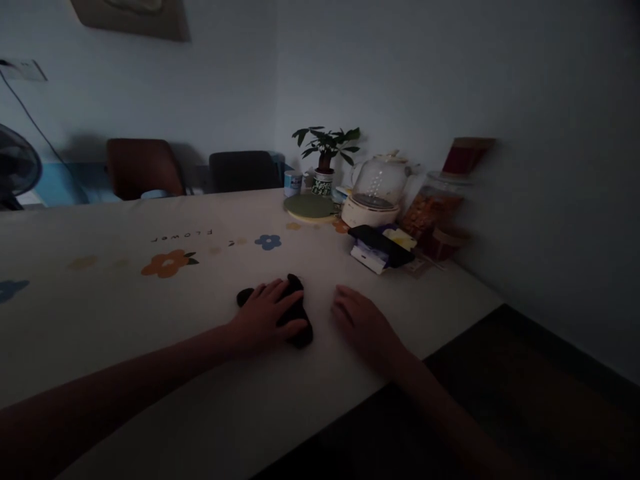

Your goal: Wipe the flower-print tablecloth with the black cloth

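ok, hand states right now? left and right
Left hand: open, fingers spread flat on the dark cloth item, pressing, not gripping.
Right hand: open, empty, flat on the table beside it.

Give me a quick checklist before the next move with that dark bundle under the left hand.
1. Left hand on the dark cloth bundle: ok, the palm and fingers lie over it.
2. Grip closed on the bundle: cannot tell, the fingers look spread flat and the light is dim.
3. Right hand free: ok, it rests flat on the tablecloth, apart from the bundle.
4. What the bundle is: cannot tell, too dark; it looks like soft black fabric.
5. Clutter kept clear: ok, the black tray and glass kettle sit farther back on the right.
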The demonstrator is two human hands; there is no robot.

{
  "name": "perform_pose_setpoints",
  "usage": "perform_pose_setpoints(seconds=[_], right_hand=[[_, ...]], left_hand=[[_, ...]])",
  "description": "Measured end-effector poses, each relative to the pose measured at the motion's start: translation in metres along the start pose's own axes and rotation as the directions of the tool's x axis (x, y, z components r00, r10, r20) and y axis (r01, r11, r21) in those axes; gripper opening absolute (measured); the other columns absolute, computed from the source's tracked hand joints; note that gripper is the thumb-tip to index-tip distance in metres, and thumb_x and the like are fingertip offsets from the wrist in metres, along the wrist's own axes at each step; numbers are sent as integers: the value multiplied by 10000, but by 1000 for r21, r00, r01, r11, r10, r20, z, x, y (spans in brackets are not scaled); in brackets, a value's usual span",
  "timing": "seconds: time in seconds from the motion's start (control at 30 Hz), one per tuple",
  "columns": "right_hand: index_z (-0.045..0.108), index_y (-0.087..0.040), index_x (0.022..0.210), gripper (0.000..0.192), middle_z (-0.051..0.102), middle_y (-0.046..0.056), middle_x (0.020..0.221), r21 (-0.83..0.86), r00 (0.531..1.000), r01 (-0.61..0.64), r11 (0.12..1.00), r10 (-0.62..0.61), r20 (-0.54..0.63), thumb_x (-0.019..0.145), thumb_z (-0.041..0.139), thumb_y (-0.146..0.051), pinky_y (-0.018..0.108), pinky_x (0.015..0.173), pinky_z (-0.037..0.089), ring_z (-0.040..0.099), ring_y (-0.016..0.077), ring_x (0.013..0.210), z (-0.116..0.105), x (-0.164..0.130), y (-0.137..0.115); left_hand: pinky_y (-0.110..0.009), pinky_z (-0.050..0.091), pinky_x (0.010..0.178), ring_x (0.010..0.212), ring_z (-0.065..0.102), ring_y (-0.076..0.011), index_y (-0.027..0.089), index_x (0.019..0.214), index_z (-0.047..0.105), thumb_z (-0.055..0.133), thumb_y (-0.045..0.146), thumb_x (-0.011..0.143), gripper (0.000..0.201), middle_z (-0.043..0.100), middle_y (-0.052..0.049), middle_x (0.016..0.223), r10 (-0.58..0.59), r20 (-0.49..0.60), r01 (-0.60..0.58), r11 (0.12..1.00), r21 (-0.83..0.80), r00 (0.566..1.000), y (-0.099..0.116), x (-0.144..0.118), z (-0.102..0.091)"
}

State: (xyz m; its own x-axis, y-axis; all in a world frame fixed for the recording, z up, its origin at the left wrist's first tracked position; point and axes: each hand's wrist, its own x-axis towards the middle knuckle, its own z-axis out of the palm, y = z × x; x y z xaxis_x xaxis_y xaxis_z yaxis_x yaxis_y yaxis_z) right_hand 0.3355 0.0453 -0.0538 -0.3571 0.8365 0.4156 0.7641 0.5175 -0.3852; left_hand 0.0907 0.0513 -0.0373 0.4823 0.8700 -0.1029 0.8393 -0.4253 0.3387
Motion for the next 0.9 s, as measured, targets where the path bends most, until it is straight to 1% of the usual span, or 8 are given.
perform_pose_setpoints(seconds=[0.1,0.2,0.4,0.57,0.63,0.73,0.83,0.9], right_hand=[[671,-152,1088,321,629,179,1227,-66,994,86,994,-90,-61,962,406,-284,523,983,493,591,295,1152,5,-12,1],[679,-131,1083,334,647,188,1168,-140,985,135,981,-148,-89,947,376,-175,493,954,525,608,289,1119,7,-12,-1],[694,-140,1004,349,663,177,1119,-206,979,157,966,-180,-98,949,350,-113,448,967,534,601,265,1139,0,-12,-8],[666,-116,1070,299,651,182,1179,-177,983,131,975,-151,-104,958,392,-162,465,931,556,626,268,1095,-1,-11,-6],[659,-114,1080,287,652,175,1181,-156,985,128,979,-145,-99,954,407,-168,467,929,557,632,264,1085,-1,-11,-3],[666,-124,1076,279,661,164,1173,-135,983,135,982,-150,-108,954,421,-180,462,931,556,640,261,1077,0,-11,3],[680,-147,1069,278,671,147,1166,-129,984,119,984,-134,-114,954,437,-213,449,906,569,650,260,1066,0,-12,7],[687,-145,1063,282,675,144,1162,-139,986,104,985,-120,-113,956,443,-235,442,891,577,655,260,1057,0,-12,8]], left_hand=[[-550,92,1228,1514,80,-282,294,1527,311,376,699,887,760,148,-61,1623,90,46,-92,996,22,995,18,31,0],[-539,82,1231,1515,78,-263,267,1532,298,415,606,913,715,140,-64,1625,116,51,-120,989,80,992,31,71,0],[-559,140,1214,1512,104,-256,231,1513,318,360,458,951,608,159,-63,1625,41,-39,-35,990,136,998,30,157,-5],[-608,161,1190,1507,98,-298,173,1460,386,318,449,948,585,142,-73,1628,-16,-134,32,992,121,991,23,210,-10],[-592,178,1191,1499,131,-294,170,1440,409,319,446,946,573,181,-73,1620,-9,-160,29,992,120,987,21,221,-11],[-543,236,1184,1471,224,-273,183,1416,436,324,441,946,548,270,-71,1592,2,-183,21,992,125,983,18,226,-11],[-514,267,1174,1446,277,-252,189,1383,466,321,424,947,516,336,-78,1560,-27,-205,54,990,130,978,7,218,-14],[-505,279,1167,1438,292,-244,185,1365,478,318,413,947,502,359,-89,1545,-70,-219,101,986,132,973,-8,206,-18]])
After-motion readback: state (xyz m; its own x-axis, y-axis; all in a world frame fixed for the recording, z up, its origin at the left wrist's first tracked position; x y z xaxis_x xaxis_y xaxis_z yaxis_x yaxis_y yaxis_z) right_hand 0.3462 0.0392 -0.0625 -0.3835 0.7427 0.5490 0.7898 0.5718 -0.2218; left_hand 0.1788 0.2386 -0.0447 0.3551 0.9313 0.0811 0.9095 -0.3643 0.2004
